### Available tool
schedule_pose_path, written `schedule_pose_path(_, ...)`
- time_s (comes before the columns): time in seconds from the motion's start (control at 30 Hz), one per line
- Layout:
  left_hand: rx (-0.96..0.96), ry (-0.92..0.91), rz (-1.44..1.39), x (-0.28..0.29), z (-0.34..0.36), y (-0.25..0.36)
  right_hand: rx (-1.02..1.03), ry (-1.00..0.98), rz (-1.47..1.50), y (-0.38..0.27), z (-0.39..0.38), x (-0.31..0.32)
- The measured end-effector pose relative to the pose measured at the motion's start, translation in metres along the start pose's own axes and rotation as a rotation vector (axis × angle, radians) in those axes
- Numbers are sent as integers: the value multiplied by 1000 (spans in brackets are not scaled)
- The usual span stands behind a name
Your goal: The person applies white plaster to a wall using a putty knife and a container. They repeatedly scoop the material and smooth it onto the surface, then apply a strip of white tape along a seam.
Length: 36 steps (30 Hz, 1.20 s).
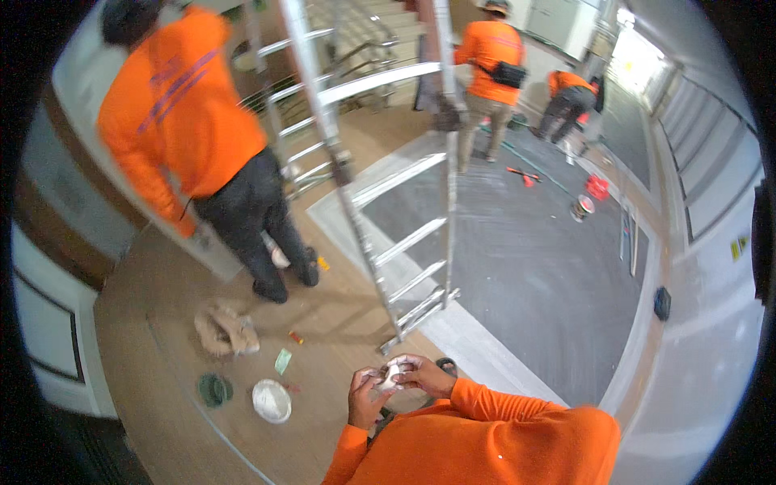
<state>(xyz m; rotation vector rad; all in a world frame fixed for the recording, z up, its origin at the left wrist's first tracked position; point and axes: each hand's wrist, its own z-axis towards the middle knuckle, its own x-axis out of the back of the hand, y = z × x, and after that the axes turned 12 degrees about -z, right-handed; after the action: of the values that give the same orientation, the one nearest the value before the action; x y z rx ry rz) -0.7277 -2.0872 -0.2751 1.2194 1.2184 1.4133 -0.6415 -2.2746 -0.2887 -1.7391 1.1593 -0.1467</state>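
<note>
Both my hands meet in front of my orange-sleeved body around a small white lump (394,374) whose kind I cannot make out. My left hand (366,399) has its fingers closed on the lump's left side. My right hand (423,375) grips it from the right, fingers bent over it. White smears show on the fingers. To the left of my hands, a white bucket (272,402) stands on the brown floor, with a dark green bucket (215,390) beside it.
An aluminium stepladder (408,242) stands just ahead. A co-worker (186,137) in orange is at the left; two more work farther off. A crumpled brown bag (226,330) and a green slip (283,360) lie on the floor. A tin (581,208) and a red bag (596,187) rest on grey flooring.
</note>
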Motion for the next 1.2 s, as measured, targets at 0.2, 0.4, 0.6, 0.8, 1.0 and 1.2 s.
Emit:
schedule_pose_path(0.2,-171,-599,332,-158,105,5,1,242,-528,-46,-113,167)
schedule_pose_path(0.4,1,-1159,32,-328,182,32,419,476,-1081,-68,-213,313)
schedule_pose_path(0.6,153,-1400,-4,-438,288,36,279,370,-813,-147,-225,401)
schedule_pose_path(0.8,464,-1341,-458,-510,387,-10,140,231,-316,-222,-177,499)
schedule_pose_path(1.0,705,-1171,-884,-559,528,-24,259,308,-176,-328,-100,603)
schedule_pose_path(1.2,789,-1048,-821,-549,694,12,342,262,-92,-443,-1,702)
